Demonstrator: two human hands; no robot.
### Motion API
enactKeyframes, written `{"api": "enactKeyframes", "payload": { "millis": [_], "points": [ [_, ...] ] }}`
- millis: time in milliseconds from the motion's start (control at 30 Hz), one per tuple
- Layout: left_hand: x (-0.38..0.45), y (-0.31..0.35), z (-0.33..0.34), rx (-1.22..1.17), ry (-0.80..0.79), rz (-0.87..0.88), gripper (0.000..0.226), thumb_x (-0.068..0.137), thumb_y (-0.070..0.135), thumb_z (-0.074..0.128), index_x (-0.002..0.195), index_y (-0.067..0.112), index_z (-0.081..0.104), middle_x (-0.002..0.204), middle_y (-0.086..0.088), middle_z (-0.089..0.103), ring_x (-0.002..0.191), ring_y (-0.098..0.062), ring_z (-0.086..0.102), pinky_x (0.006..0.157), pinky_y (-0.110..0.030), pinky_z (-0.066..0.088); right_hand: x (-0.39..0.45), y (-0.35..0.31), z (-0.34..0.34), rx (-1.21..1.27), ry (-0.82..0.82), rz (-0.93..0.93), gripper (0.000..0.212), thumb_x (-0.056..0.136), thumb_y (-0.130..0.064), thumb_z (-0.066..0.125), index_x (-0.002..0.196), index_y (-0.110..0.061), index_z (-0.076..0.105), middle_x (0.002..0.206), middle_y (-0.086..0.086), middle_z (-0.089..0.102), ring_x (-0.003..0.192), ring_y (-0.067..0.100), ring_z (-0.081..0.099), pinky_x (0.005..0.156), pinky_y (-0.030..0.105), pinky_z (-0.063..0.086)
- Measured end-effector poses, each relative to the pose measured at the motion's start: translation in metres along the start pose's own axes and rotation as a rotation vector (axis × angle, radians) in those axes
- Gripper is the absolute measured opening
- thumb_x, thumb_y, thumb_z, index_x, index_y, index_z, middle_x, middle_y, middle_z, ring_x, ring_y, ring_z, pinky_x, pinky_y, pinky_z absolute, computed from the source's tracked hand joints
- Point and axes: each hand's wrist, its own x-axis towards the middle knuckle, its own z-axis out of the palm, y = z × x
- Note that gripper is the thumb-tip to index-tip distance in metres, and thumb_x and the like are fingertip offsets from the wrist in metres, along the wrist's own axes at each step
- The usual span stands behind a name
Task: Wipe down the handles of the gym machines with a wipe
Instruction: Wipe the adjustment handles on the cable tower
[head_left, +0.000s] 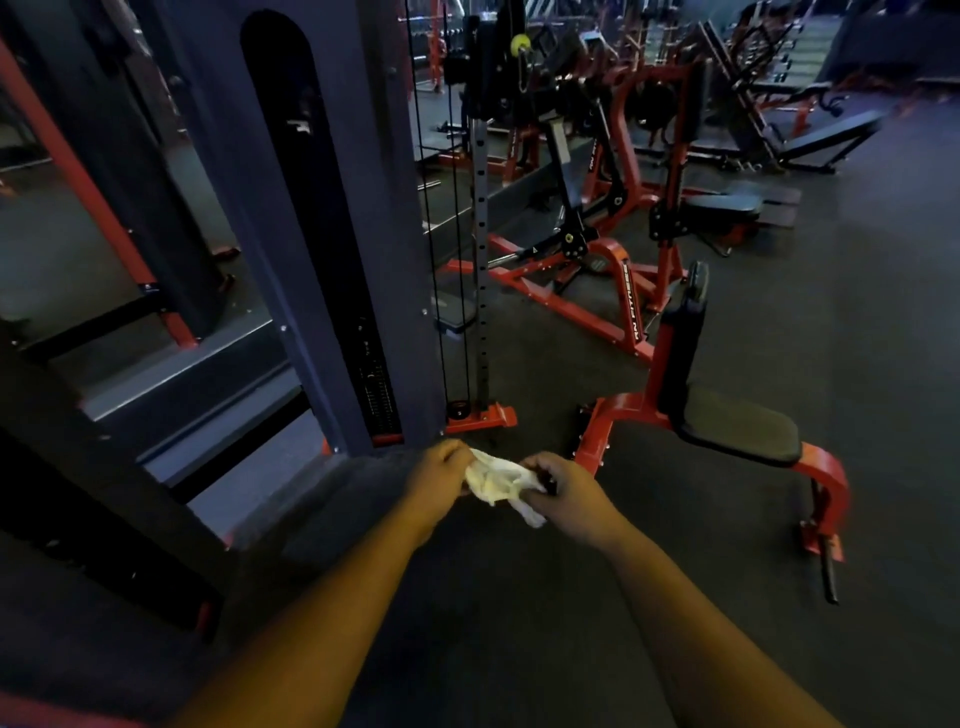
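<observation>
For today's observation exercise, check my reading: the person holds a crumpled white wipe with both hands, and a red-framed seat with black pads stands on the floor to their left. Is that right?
One detail is wrong. The head view shows the red-framed seat standing to the person's right, not their left. The rest holds: the left hand and right hand both hold the crumpled white wipe.

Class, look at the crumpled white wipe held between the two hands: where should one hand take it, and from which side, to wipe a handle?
Probably the bunched middle of the wipe, from the right, where the right hand already pinches it. The left hand grips the other end. A loose corner hangs below, free to wrap a handle.
</observation>
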Motion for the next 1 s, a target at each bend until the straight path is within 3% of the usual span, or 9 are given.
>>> {"api": "enactKeyframes", "payload": {
  "millis": [100,200,400,467,533,667,767,900,1000],
  "points": [
    [0.011,0.009,0.007,-0.293,0.027,-0.09,0.021,0.106,0.018,0.048,0.103,0.009,0.067,0.085,-0.009,0.074,0.077,-0.022,0.071,0.075,-0.04,0.062,0.01,0.007,-0.007,-0.013,-0.129,0.05,0.021,0.091,-0.006,0.066,0.106,-0.021,0.068,0.095,-0.002,0.07,0.081,0.012,0.071,0.071,0.027,0.056],
    [0.024,0.019,0.007,-0.273,-0.011,-0.063,0.022,0.108,0.024,0.049,0.105,0.01,0.065,0.07,-0.005,0.066,0.053,-0.013,0.059,0.06,-0.034,0.057,0.028,0.014,-0.012,-0.051,-0.012,0.097,0.02,0.093,-0.008,0.063,0.094,-0.027,0.067,0.088,-0.007,0.067,0.077,0.006,0.066,0.074,0.035,0.055],
    [0.075,0.031,-0.015,-0.091,-0.207,0.057,0.019,0.108,0.024,0.051,0.102,0.019,0.068,0.089,-0.002,0.071,0.081,-0.015,0.068,0.063,-0.026,0.054,0.077,-0.008,-0.017,0.473,0.058,0.065,0.032,0.105,-0.021,0.052,0.137,-0.026,0.058,0.131,-0.009,0.063,0.122,0.004,0.059,0.099,0.023,0.051],
    [0.097,0.037,-0.023,-0.024,-0.293,0.114,0.019,0.107,0.022,0.053,0.096,0.021,0.068,0.084,0.004,0.069,0.08,-0.009,0.065,0.067,-0.021,0.051,0.103,-0.019,-0.012,0.333,-0.022,-0.05,0.032,0.102,-0.028,0.058,0.134,-0.023,0.059,0.124,-0.007,0.067,0.115,0.006,0.064,0.094,0.023,0.053],
    [0.119,0.044,-0.033,0.032,-0.321,0.159,0.015,0.105,0.023,0.057,0.095,0.022,0.068,0.084,0.007,0.068,0.077,-0.004,0.063,0.066,-0.016,0.048,0.127,-0.029,-0.006,0.148,-0.022,-0.096,0.01,0.101,-0.028,0.062,0.107,-0.025,0.07,0.097,-0.009,0.071,0.092,0.006,0.068,0.08,0.025,0.054],
    [0.166,0.051,-0.063,0.07,-0.236,0.195,0.027,0.096,0.041,0.07,0.108,0.018,0.062,0.099,0.001,0.068,0.087,-0.01,0.065,0.063,-0.016,0.05,0.174,-0.034,0.008,0.175,0.131,0.021,0.022,0.101,-0.022,0.06,0.08,-0.025,0.067,0.069,-0.013,0.064,0.065,-0.002,0.058,0.06,0.017,0.045],
    [0.188,0.048,-0.078,-0.093,-0.037,0.121,0.034,0.096,0.041,0.07,0.116,0.018,0.056,0.103,0.0,0.064,0.084,-0.009,0.06,0.057,-0.013,0.045,0.205,-0.036,0.022,0.259,0.256,0.177,0.029,0.102,-0.024,0.058,0.076,-0.014,0.062,0.063,-0.007,0.057,0.058,0.005,0.053,0.058,0.026,0.042],
    [0.204,0.028,-0.068,-0.128,-0.227,0.013,0.014,0.097,0.039,0.069,0.105,0.029,0.064,0.102,0.003,0.072,0.086,-0.005,0.068,0.067,-0.017,0.053,0.235,-0.043,0.041,0.332,0.268,0.271,0.03,0.102,-0.026,0.056,0.082,-0.004,0.062,0.071,0.011,0.062,0.063,0.017,0.057,0.06,0.036,0.046],
    [0.224,0.016,-0.063,-0.076,-0.153,0.016,0.027,0.096,0.03,0.073,0.111,0.007,0.072,0.099,-0.007,0.075,0.084,-0.013,0.07,0.072,-0.02,0.056,0.251,-0.042,0.047,0.383,0.229,0.318,0.025,0.102,-0.023,0.055,0.094,-0.002,0.066,0.083,0.015,0.068,0.071,0.025,0.066,0.064,0.039,0.053]
  ]
}}
